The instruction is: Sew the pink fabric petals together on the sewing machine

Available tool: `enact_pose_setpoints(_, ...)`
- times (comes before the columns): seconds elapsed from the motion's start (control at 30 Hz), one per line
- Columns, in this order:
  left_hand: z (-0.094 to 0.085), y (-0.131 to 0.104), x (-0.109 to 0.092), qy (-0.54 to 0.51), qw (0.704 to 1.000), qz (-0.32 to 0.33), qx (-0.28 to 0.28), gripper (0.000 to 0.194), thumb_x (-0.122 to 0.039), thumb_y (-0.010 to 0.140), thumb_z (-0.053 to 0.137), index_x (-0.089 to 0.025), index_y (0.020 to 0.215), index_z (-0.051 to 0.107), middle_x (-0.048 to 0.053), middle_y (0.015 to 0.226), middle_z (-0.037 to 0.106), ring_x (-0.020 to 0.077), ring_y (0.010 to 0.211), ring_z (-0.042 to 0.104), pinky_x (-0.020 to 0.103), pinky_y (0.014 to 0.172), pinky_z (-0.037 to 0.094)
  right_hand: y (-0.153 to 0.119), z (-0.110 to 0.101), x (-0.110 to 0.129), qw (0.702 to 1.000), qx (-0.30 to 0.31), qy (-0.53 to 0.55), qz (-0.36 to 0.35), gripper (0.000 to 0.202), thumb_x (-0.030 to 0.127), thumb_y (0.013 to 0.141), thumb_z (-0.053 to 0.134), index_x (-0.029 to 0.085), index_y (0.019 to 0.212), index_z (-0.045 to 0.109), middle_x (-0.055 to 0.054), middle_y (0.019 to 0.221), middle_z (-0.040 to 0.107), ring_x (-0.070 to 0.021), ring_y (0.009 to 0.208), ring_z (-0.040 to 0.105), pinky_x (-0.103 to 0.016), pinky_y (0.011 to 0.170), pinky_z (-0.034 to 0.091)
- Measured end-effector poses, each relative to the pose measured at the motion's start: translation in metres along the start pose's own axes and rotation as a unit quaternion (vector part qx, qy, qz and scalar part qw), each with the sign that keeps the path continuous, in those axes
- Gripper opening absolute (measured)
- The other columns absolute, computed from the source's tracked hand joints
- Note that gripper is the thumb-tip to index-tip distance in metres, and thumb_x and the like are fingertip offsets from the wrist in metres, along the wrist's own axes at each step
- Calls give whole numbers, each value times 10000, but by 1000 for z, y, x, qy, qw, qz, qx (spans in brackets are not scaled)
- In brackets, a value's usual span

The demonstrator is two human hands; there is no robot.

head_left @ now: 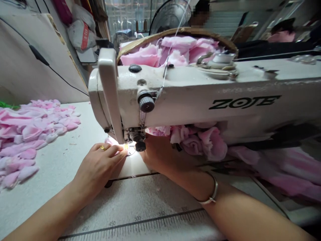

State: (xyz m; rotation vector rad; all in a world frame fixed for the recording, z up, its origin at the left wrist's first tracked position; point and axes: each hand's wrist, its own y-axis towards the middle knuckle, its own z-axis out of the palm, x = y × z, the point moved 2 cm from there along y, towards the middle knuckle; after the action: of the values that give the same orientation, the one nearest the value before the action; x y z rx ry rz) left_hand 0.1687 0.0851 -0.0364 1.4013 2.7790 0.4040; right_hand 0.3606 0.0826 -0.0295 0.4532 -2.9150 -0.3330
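A white sewing machine (183,100) stands in front of me, its lamp lighting the needle area and the presser foot (126,146). My left hand (100,160), with a gold-coloured ring, is closed with its fingertips on a small piece of pink fabric (108,139) just left of the foot. Most of that piece is hidden by the fingers. On the other side, my right hand (157,152) reaches under the machine arm. Its fingers are hidden behind the needle-bar parts, beside ruffled pink fabric (192,142) that lies under the arm.
Pink, petal-like fabric pieces (32,130) are heaped on the table at left. Behind the machine, a large container (225,36) holds more pink fabric. Pink cloth (288,174) lies at right. A ruler scale (137,226) runs along the table's front. Other people sit in the background.
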Motion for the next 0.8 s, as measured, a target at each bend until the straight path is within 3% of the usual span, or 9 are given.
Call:
enact_pose_setpoints(0.37, 2, 2, 3, 5, 1000, 8, -26, 317, -200, 955, 367, -271, 1199, 556, 28, 1012, 638, 218, 898, 580, 385, 796, 401, 0, -1, 0, 998, -8, -34, -42, 194, 152, 860, 449, 188, 936, 624, -49, 910, 641, -173, 671, 586, -294, 473, 258)
enact_pose_setpoints(0.6, 1, 8, 6, -8, 995, -6, -94, 206, -277, 951, 435, -202, 955, 627, 14, 806, 614, 165, 752, 564, 329, 736, 420, -11, -8, -5, 998, -12, -33, -55, 160, 152, 888, 451, 183, 888, 608, -45, 902, 618, -169, 720, 567, -311, 503, 298)
enact_pose_setpoints(0.8, 1, 12, 9, -79, 990, -57, -102, 135, -277, 914, 505, -197, 867, 603, -3, 731, 560, 146, 689, 535, 287, 624, 389, -18, -13, 0, 990, 0, -6, -141, 119, 161, 894, 495, 173, 916, 611, -56, 938, 617, -180, 783, 568, -311, 551, 348)
